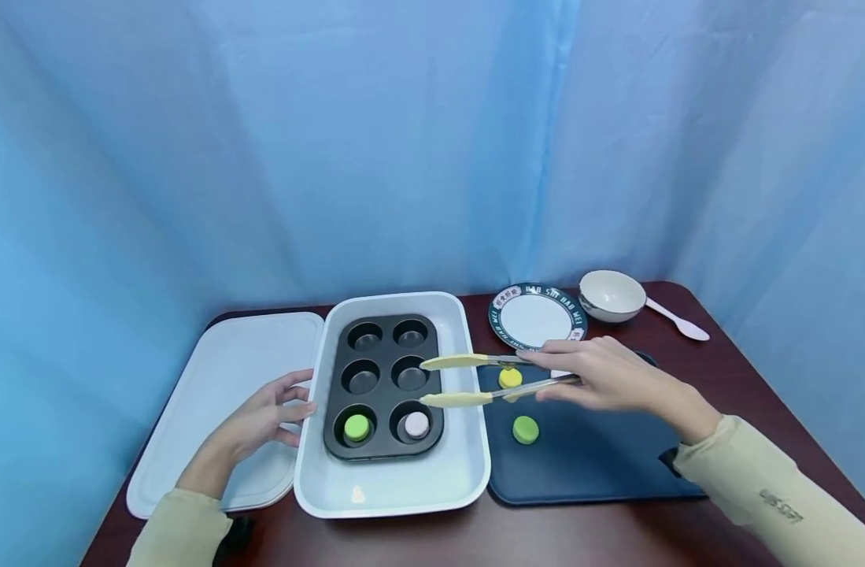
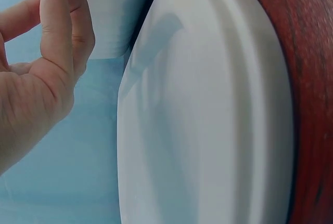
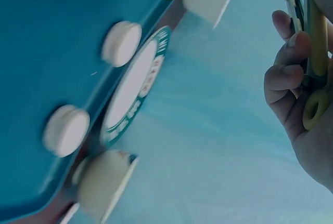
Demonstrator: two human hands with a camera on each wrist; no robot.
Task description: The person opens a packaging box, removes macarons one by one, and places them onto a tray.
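My right hand [image 1: 602,374] grips a pair of tongs [image 1: 531,387] with pale yellow tips. The tips stand apart above the right edge of a dark muffin tin [image 1: 386,394], nothing visible between them. That tin lies in a white tub [image 1: 404,484]; its two front cups hold a green macaron [image 1: 356,428] and a pale pink macaron [image 1: 416,425]. Beside the tub's left rim is my left hand [image 1: 258,417], fingers loosely bent; whether they touch it I cannot tell. On the blue tray [image 1: 602,465] are a yellow macaron [image 1: 510,378], a green macaron [image 1: 526,430] and pale macarons [image 3: 66,130].
A white lid-like tray [image 1: 219,394] lies left of the tub. Behind the blue tray stand a green-rimmed plate [image 1: 534,319], a bowl [image 1: 611,298] and a white spoon [image 1: 687,328]. Blue curtains [image 1: 375,157] close off the back and sides.
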